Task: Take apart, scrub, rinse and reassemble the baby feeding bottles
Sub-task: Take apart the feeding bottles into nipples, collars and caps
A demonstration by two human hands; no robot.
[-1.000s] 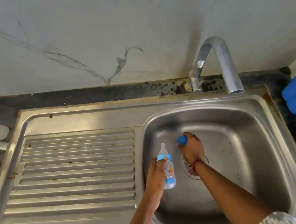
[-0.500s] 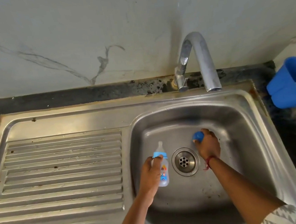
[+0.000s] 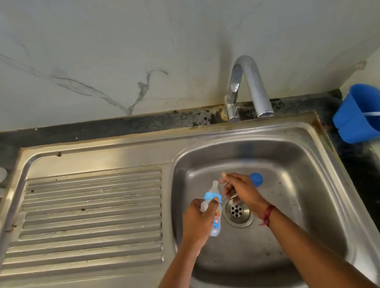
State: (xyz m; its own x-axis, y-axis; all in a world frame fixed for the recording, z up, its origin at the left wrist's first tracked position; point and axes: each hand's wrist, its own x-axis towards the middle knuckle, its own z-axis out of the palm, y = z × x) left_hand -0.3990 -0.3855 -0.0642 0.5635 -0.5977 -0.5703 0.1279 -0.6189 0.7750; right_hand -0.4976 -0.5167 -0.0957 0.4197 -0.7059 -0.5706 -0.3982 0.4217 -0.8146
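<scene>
While I watch the sink basin (image 3: 304,179), left hand (image 3: 197,222) grips the baby bottle (image 3: 217,222) just left of the drain (image 3: 236,211) | right hand (image 3: 242,192) loosely bent, holding nothing, beside the teat (image 3: 215,185) | blue cap (image 3: 256,179) on basin floor behind it.

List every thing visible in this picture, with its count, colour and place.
baby bottle: one, clear with blue collar, held over the sink's left part
cap: one, blue, lying in the sink beyond the right hand
sink: one, steel, ribbed drainer left, bowl right
drain: one, steel, bowl floor
tap: one, chrome, behind the sink
container: one, blue, right of the sink
left hand: grip around the bottle
right hand: above the drain, fingers loosely curled, empty
</scene>
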